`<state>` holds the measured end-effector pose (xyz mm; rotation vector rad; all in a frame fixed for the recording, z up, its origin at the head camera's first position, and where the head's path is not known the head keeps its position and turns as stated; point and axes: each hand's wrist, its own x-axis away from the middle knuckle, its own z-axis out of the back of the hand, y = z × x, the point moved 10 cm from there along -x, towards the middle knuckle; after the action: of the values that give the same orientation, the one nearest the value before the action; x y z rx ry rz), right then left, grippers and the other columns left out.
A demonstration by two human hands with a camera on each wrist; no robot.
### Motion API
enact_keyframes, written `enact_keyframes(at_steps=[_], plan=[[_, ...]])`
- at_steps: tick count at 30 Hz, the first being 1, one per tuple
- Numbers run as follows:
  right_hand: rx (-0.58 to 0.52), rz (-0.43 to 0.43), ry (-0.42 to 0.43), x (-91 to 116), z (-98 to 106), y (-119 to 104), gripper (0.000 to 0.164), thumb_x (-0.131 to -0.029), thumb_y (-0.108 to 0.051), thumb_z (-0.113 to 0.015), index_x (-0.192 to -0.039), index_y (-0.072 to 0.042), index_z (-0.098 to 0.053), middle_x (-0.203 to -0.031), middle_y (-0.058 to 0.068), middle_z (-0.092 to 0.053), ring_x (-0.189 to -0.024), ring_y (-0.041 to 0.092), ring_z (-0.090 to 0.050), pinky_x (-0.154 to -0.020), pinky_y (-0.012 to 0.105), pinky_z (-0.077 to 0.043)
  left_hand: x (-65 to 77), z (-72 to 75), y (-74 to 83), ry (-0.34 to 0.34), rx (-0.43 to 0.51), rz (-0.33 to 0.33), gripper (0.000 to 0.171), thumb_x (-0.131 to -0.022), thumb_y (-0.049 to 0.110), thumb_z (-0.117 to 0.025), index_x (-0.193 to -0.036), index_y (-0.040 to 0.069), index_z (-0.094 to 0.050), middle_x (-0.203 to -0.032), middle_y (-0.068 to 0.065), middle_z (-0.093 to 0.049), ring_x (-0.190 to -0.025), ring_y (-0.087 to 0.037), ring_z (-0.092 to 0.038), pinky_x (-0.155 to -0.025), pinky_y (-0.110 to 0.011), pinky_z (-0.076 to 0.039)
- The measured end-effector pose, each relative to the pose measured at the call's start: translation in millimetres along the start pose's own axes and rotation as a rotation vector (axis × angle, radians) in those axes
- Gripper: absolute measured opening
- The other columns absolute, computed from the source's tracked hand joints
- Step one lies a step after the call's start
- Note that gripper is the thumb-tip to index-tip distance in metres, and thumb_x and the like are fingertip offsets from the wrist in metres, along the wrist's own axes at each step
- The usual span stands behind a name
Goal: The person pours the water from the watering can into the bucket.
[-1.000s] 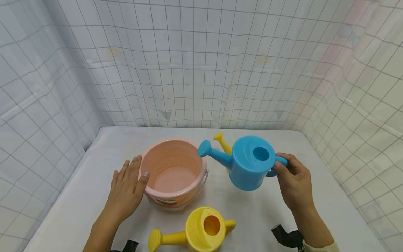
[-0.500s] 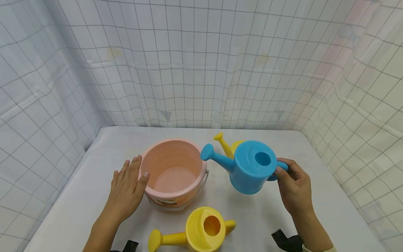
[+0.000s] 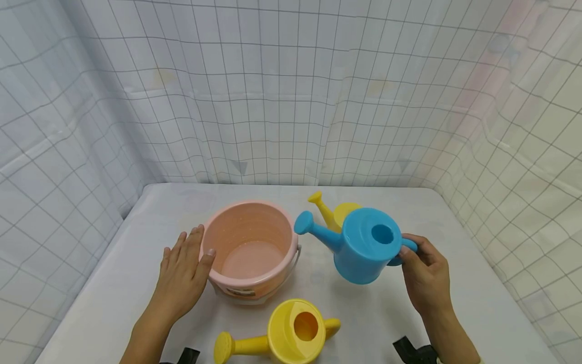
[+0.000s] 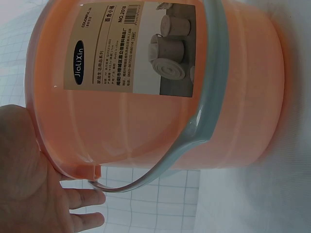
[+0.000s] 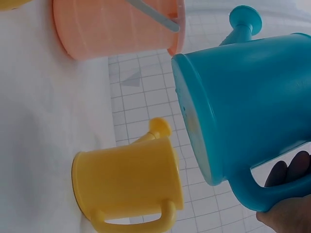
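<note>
My right hand (image 3: 426,273) grips the handle of a blue watering can (image 3: 364,247), its fingers and thumb around the loop. In the right wrist view the can (image 5: 248,102) hangs above the table with its underside showing. Its spout points left, toward a pink bucket (image 3: 249,242) standing upright. Flat and with straight fingers, my left hand (image 3: 181,275) rests against the bucket's left rim. The left wrist view shows a label (image 4: 129,48) and a grey carrying handle (image 4: 211,97) on the bucket's side.
A yellow watering can (image 3: 297,331) stands at the near edge, spout to the left. Behind the blue can stands a second yellow watering can (image 3: 343,210), partly hidden. A white cloth covers the table (image 3: 173,202); checked curtains (image 3: 291,91) hang around it.
My right hand has lowered the blue watering can a little and shifted it slightly right, uncovering more of the rear yellow can. The left hand and bucket have stayed put.
</note>
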<state>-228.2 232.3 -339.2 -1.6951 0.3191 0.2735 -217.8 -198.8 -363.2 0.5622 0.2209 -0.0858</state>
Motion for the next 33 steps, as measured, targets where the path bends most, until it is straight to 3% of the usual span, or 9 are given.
enact_keyframes(at_steps=[11,24,33], plan=[[0.004,-0.018,0.066,6.6,8.9,6.4,0.022,-0.095,0.005,-0.043,-0.113,0.006,-0.056,-0.1,-0.002,-0.063,-0.1,0.013,-0.058,-0.091,0.024,-0.05,0.7,0.4,0.1,0.001,0.006,0.001,0.061,-0.102,0.042,-0.03,-0.154,0.017,-0.009,-0.156,-0.02,-0.019,-0.146,-0.041,-0.007,-0.112,-0.065,0.002],[-0.053,0.018,0.052,14.3,15.9,16.5,0.023,-0.095,0.007,-0.043,-0.112,0.005,-0.058,-0.095,0.0,-0.062,-0.096,0.013,-0.057,-0.092,0.023,-0.05,0.2,-0.1,0.1,0.003,0.005,-0.003,0.061,-0.102,0.042,-0.031,-0.153,0.017,-0.009,-0.156,-0.021,-0.02,-0.145,-0.042,-0.008,-0.111,-0.066,0.001],[-0.005,-0.059,0.111,18.6,24.7,31.8,0.019,-0.095,0.004,-0.046,-0.109,0.003,-0.059,-0.09,-0.002,-0.062,-0.093,0.012,-0.057,-0.092,0.023,-0.05,0.0,-0.3,-0.7,0.0,0.009,0.0,0.062,-0.102,0.043,-0.03,-0.153,0.017,-0.008,-0.156,-0.02,-0.02,-0.145,-0.042,-0.008,-0.111,-0.066,0.001]])
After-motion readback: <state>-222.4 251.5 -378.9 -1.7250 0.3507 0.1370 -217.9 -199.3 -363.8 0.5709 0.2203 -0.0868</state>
